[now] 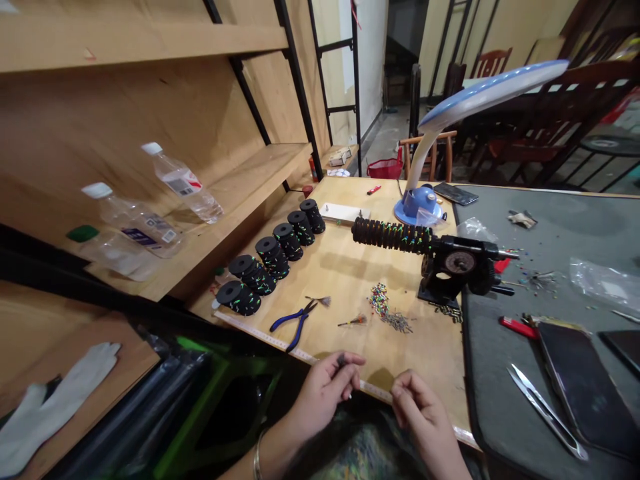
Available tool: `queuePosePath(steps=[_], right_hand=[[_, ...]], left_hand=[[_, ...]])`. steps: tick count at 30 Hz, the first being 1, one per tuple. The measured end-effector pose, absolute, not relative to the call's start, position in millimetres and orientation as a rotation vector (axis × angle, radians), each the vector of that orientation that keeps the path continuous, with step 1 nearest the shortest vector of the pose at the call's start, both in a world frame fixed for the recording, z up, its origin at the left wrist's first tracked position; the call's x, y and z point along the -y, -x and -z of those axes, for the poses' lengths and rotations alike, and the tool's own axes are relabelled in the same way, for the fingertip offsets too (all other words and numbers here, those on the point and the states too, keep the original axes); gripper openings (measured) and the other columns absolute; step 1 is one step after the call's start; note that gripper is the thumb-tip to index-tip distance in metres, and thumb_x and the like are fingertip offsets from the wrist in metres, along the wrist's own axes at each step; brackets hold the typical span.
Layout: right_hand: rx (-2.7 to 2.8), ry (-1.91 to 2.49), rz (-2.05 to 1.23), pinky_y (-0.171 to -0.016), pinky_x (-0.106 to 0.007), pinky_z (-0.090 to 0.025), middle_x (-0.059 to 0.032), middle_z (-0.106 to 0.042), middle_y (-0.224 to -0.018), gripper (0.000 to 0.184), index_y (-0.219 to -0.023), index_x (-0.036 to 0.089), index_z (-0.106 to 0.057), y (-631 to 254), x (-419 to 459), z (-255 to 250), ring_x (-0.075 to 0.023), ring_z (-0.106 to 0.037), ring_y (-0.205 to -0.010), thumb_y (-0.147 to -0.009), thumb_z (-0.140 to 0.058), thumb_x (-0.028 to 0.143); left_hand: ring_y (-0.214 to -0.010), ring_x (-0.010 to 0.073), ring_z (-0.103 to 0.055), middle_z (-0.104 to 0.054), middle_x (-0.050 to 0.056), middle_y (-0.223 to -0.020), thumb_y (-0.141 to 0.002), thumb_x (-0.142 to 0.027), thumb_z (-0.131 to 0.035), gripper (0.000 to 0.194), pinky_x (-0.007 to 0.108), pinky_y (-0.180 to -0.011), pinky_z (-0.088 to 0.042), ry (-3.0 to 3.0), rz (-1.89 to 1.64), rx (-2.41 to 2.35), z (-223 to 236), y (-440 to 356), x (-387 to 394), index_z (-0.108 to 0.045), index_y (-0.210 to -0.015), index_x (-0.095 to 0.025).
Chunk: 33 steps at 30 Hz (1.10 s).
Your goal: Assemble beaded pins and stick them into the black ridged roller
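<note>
- Pinching a small dark piece [341, 360] between the thumb and fingers of our left hand [324, 392], closed on it just above the table edge, with a metal bangle [257, 457] on our wrist
- Curling our right hand [419, 410] beside it, with thumb and fingertips [403, 393] drawn together; we cannot tell if anything tiny sits between them
- Holding both hands close over a measuring tape [375, 389] that runs along the near edge of our wooden table [345, 280]
- Just ahead of us lie blue-handled pliers [295, 323], a heap of coloured pins [379, 300] and a scatter of short dark pieces [397, 323]
- Further left on the table, we see a slanting row of black rolls [273, 257] flecked with colour
- Further ahead, a black clamp [450, 267] holds a thick black coil [393, 235] dotted with bright specks, pointing left, and a blue desk lamp [420, 200] stands behind it
- To our right, a grey mat [565, 227] carries snips [547, 413], a dark tablet [583, 380] and a red lighter [517, 327]
- To our left, plastic bottles [183, 183] lie on a wooden shelf [200, 247], and a white glove [50, 407] rests on a lower board [115, 353]
</note>
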State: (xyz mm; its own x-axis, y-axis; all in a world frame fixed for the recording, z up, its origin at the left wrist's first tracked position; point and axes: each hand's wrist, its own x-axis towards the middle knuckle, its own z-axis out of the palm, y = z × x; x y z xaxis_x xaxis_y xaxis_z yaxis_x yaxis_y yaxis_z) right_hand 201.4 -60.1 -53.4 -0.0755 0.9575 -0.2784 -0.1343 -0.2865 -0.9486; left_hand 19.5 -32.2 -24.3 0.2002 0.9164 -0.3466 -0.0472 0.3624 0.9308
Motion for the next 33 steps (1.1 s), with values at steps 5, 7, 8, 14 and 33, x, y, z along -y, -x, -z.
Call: queuePosePath(steps=[5, 7, 8, 14, 33], right_hand=[[0.995, 1.256, -1.536, -0.046, -0.022, -0.028, 0.0072, -0.043, -0.051, 0.040, -0.071, 0.020, -0.053, -203, 59, 49, -0.0098, -0.036, -0.047, -0.082, -0.060, 0.058], [1.059, 1.266, -1.480, -0.048, -0.022, -0.031, 0.0061, -0.045, -0.054, 0.039, -0.070, 0.020, -0.055, -204, 59, 45, -0.0108, -0.040, -0.050, -0.082, -0.061, 0.057], [1.100, 1.275, -1.448, -0.049, -0.023, -0.033, 0.0056, -0.045, -0.055, 0.039, -0.069, 0.019, -0.055, -204, 59, 43, -0.0113, -0.041, -0.051, -0.082, -0.061, 0.056], [1.321, 1.313, -1.339, -0.058, -0.026, -0.046, -0.0004, -0.060, -0.062, 0.035, -0.076, 0.018, -0.063, -211, 58, 33, -0.0167, -0.057, -0.060, -0.086, -0.056, 0.051], [1.768, 1.192, -0.773, -0.093, -0.034, -0.053, -0.0118, -0.063, -0.129, 0.044, -0.131, 0.023, -0.050, -206, 79, 25, -0.0252, -0.061, -0.117, -0.088, -0.052, 0.016]], left_hand=[[-0.061, 0.0098, -0.045, -0.051, -0.004, -0.067, -0.073, -0.039, -0.074, 0.035, 0.021, -0.060, -0.035, -1.084, -0.807, -1.147, 15, -34, 37, -0.066, -0.095, -0.012], [-0.062, 0.0101, -0.044, -0.050, -0.004, -0.068, -0.070, -0.036, -0.077, 0.037, 0.021, -0.060, -0.035, -1.113, -0.790, -1.152, 12, -40, 36, -0.066, -0.096, -0.012], [-0.061, 0.0101, -0.044, -0.050, -0.004, -0.067, -0.071, -0.037, -0.075, 0.034, 0.022, -0.059, -0.035, -1.123, -0.782, -1.154, 11, -42, 36, -0.066, -0.091, -0.012], [-0.058, 0.0107, -0.042, -0.048, -0.004, -0.060, -0.078, -0.038, -0.065, 0.028, 0.023, -0.058, -0.033, -1.175, -0.766, -1.153, 9, -44, 31, -0.057, -0.066, -0.015], [-0.057, 0.0130, -0.046, -0.054, -0.001, -0.058, -0.083, -0.027, -0.056, 0.022, 0.023, -0.055, -0.033, -1.569, -0.672, -1.391, 19, -32, 50, -0.057, -0.064, -0.016]])
